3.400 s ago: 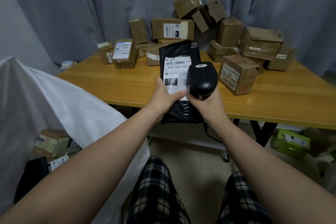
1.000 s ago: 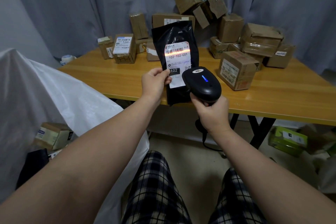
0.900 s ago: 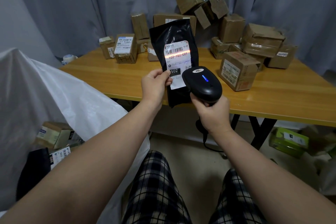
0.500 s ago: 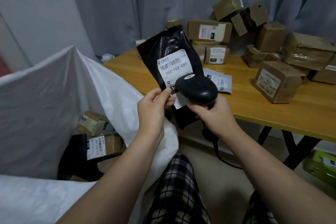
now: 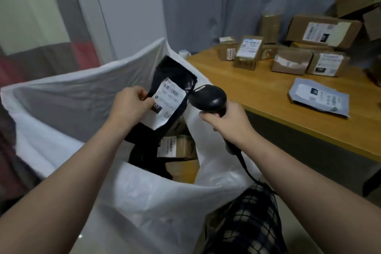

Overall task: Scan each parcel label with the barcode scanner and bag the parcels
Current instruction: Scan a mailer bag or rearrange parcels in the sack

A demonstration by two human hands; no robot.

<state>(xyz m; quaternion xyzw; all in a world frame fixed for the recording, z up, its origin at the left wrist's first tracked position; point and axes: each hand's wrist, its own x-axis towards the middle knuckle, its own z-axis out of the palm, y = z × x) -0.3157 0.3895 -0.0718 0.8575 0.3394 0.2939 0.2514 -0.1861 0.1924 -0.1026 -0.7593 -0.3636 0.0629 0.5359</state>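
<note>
Now the black parcel has swung left to hang over the open white bag, long way up, top tipped toward the table, left hand pinching its edge, right hand gripping the scanner.

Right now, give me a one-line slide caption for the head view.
Left hand holds a labelled black mailer over the open white sack; right hand grips the barcode scanner.

The left hand is swinging the glossy black plastic mailer parcel from above the wooden bench to over the open white plastic sack.
</note>
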